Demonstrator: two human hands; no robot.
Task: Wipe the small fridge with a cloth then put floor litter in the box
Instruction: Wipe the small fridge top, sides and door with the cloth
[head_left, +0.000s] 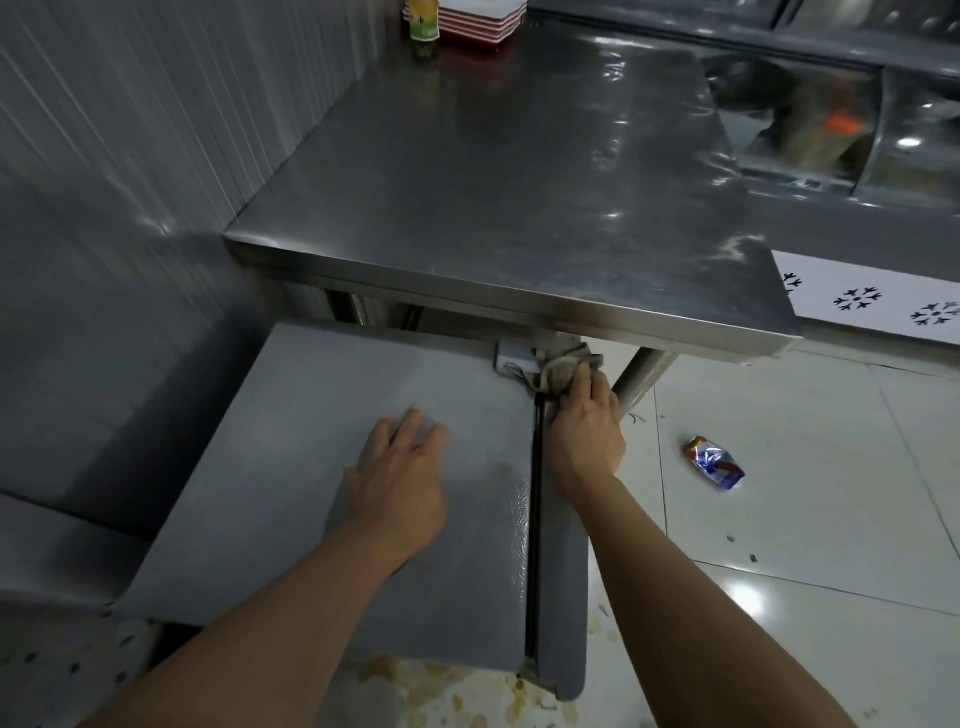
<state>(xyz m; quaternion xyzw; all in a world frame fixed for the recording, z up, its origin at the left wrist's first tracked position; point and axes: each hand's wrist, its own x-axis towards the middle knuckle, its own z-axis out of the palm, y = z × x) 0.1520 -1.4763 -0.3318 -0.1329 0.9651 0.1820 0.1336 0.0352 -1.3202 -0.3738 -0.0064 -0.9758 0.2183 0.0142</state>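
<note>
Cloth (558, 369) sits bunched at the small fridge's (311, 467) far right corner, gripped by the right hand (587, 426); the left hand (400, 473) lies flat, fingers spread, on top. Nearer the right hand, a crumpled wrapper (716, 462) waits on the floor (831, 519).

The steel worktop (519, 171) overhangs the back edge of the small fridge (291, 467), leaving only a low gap there. A table leg (641, 376) stands just beside the fridge's far right corner. Corrugated wall (130, 130) closes the left side. To the right, tiled floor (805, 519) lies open, with one crumpled wrapper (716, 462) on it.
</note>
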